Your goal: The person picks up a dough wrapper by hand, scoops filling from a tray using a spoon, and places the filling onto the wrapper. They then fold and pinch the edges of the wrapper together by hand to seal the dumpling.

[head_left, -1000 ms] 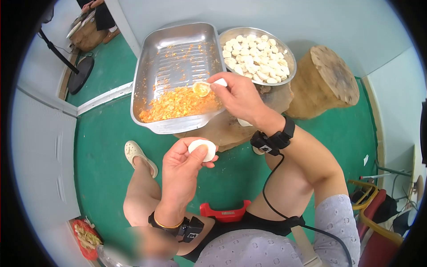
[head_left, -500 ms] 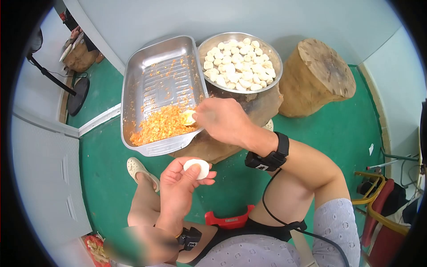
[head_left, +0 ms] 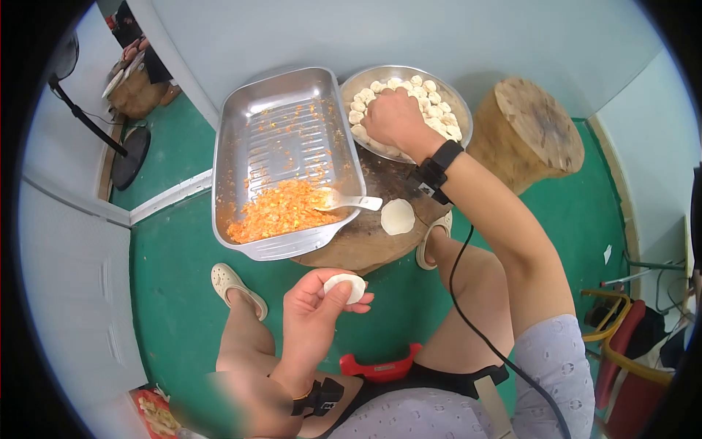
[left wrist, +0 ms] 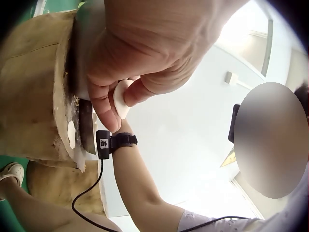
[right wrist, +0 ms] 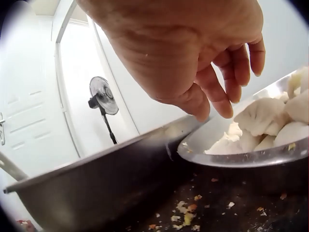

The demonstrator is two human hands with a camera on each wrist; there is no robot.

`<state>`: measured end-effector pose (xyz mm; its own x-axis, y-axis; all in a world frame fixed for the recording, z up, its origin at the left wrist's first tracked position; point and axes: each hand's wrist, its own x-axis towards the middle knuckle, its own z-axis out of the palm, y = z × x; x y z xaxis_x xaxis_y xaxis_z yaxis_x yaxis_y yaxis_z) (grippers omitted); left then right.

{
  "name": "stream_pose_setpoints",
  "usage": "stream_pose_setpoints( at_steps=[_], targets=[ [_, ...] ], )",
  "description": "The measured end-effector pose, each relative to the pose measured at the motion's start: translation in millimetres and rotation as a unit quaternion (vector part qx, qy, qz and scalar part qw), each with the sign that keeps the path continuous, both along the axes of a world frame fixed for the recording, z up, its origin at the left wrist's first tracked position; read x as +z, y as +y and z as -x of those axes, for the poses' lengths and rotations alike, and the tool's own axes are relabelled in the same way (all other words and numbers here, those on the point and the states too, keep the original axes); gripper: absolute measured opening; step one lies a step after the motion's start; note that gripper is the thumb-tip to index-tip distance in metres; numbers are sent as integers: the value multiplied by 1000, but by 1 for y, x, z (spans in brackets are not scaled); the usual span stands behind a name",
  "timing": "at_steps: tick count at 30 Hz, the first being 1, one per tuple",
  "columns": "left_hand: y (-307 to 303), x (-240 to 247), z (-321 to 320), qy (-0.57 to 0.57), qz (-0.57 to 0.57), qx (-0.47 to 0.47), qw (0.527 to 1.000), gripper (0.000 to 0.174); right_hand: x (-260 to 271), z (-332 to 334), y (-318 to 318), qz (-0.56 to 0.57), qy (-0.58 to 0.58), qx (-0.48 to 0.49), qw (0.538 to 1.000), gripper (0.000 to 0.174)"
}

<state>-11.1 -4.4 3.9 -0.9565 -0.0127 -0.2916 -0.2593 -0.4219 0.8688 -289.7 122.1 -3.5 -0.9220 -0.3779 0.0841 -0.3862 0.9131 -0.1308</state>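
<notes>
My left hand (head_left: pixel 311 322) pinches a small round of white dough (head_left: pixel 352 288) between thumb and fingers, in front of the metal tray (head_left: pixel 274 132). Over the round metal bowl (head_left: pixel 469 121), my right hand (head_left: pixel 398 124) reaches among pale dumplings (head_left: pixel 440 111). The right wrist view shows this hand (right wrist: pixel 193 53) with loosely bent fingers and nothing held, just above the bowl's rim (right wrist: pixel 241 160). Orange-yellow filling (head_left: pixel 274 214) lies at the tray's near end. A white spoon (head_left: pixel 360 202) rests in it, handle over the tray's right edge. Beside it, a flat dough round (head_left: pixel 398 217) lies on the wooden stump (head_left: pixel 351 252).
Another wooden stump (head_left: pixel 537 128) stands right of the bowl. A pale wall (head_left: pixel 409 33) rises behind the containers. A red object (head_left: pixel 380 367) is between the legs, and a chair (head_left: pixel 632 366) stands at the right. A black cable hangs from the right wrist.
My right hand has let go of the spoon, now resting in the filling, and has moved up and right to the bowl. The left hand keeps its pinch on the dough.
</notes>
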Motion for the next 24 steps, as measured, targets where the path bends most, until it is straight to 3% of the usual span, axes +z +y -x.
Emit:
stream_pose_setpoints(
  at_steps=[7,19,22,24],
  targets=[
    [-9,5,-10,22,-2,4,1000,16,-12,0,-4,-9,-50,-21,999,24],
    [-10,4,-9,35,10,0,999,15,-13,0,-8,106,-100,-64,987,17],
    [-11,3,-8,34,0,-4,999,16,-14,10,3,193,-77,-86,974,17],
    [-12,1,-7,33,-9,-6,999,16,-9,14,16,331,-83,-48,939,23]
  ],
)
